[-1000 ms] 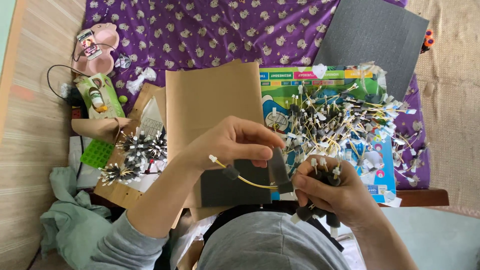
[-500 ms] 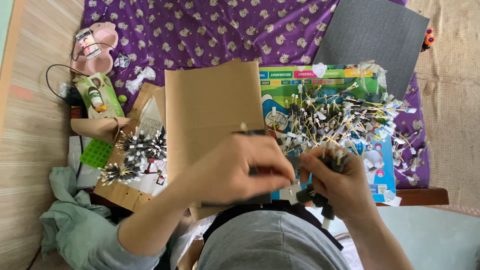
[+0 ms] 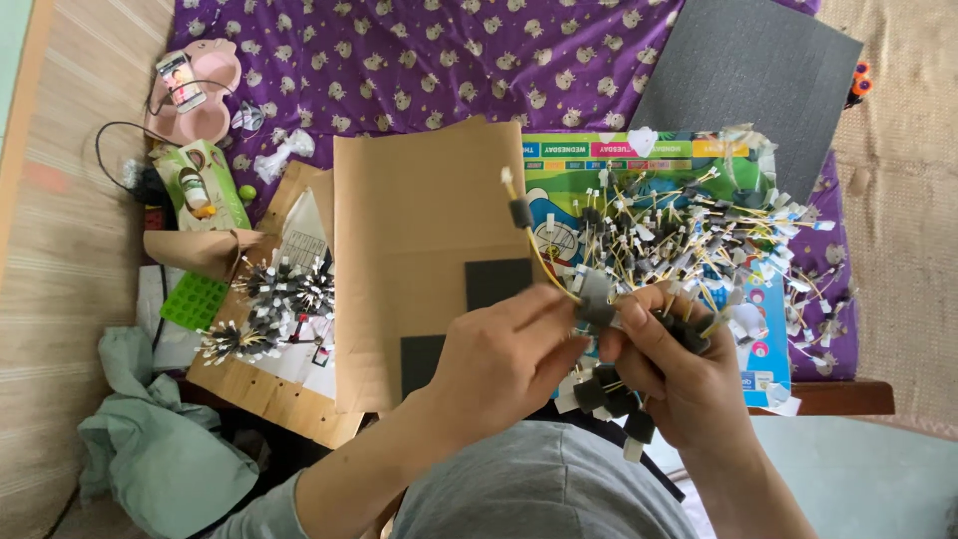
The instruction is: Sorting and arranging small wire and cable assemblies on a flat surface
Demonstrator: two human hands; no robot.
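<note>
Yellow wire [image 3: 539, 258] between both hands

Grey top (plain, unmarked); left sleeve grey, right forearm bare.

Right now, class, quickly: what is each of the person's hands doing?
Left hand: closed, pinching a yellow wire with grey foam pieces.
Right hand: closed, gripping a bundle of foam-tipped wires.

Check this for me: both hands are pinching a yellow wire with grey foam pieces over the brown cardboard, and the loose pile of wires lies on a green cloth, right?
Not quite. In the head view both hands, left hand and right hand, do pinch the yellow wire over the brown cardboard, but the pile of wires lies on a colourful printed sheet over purple cloth.
</note>
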